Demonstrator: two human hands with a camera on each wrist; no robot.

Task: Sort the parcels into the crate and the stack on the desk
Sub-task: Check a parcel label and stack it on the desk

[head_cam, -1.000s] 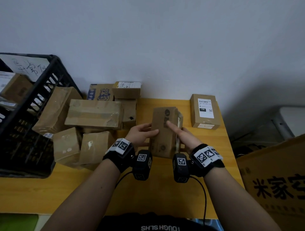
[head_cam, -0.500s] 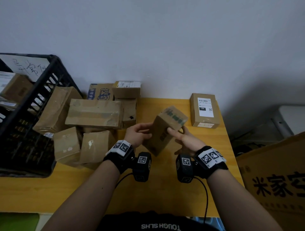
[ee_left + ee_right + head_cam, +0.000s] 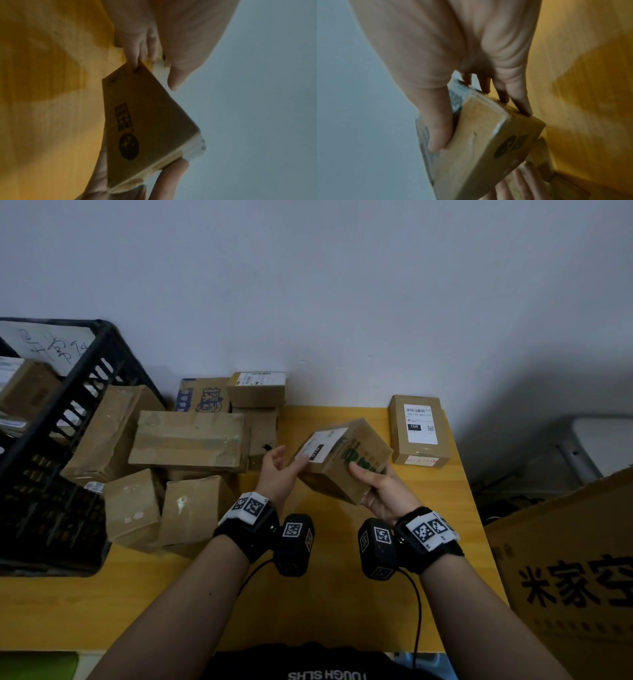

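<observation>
You've got the cardboard parcel up off the yellow desk, held between both hands right in front of you, so the whole thing comes down to which way you swing it from here.

Your right hand is doing the carrying: thumb curled over the near top edge by the green print, fingers wrapped underneath, as the right wrist view shows pretty clearly. Your left hand is only on the left end, thumb and fingertips pinching the corner next to the white shipping label. That looks more like steering than lifting, I'd say.

The parcel's long axis runs from near-right up to far-left, tilted, with the label end higher and pointing toward the jumble of boxes. The label face is turned up at you, so you can probably read it now, though the print is too small for me to make out.

Past the parcel, the single labelled box sits flat at the far right corner of the desk, near your right hand. The black crate is well off to the far left, beyond the jumble. My guess is a drop on the right is the easy move, while the crate means a longer reach across.
</observation>
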